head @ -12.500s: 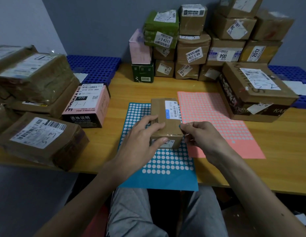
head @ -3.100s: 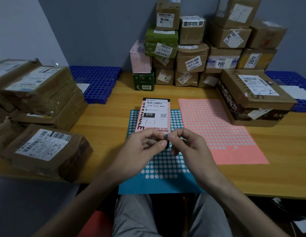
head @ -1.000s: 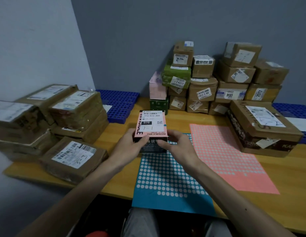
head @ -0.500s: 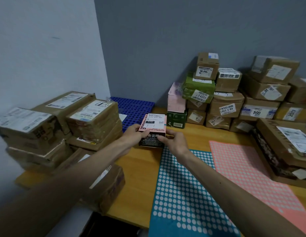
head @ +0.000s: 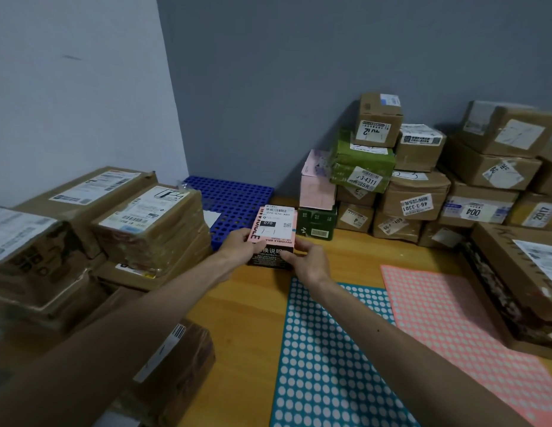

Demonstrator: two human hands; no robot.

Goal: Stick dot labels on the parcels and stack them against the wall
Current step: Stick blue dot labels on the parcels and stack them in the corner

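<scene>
Pink parcel [head: 276, 224] | left hand [head: 237, 248] and right hand [head: 308, 257] clasp its sides, fingers curled | risk: set down hard, it knocks the far stack [head: 362, 175] over.

Parcel ahead, stack behind it.
My left hand [head: 237, 246] and right hand [head: 308, 260] hold the parcel [head: 273, 231] over the table [head: 247, 306], perhaps touching it; the wall stack [head: 416, 192] stands behind to the right, another pile [head: 145, 229] left, dot sheets [head: 330, 349] nearer me.

Gap between blue mat [head: 228, 195] and parcel stack [head: 416, 192]
</scene>
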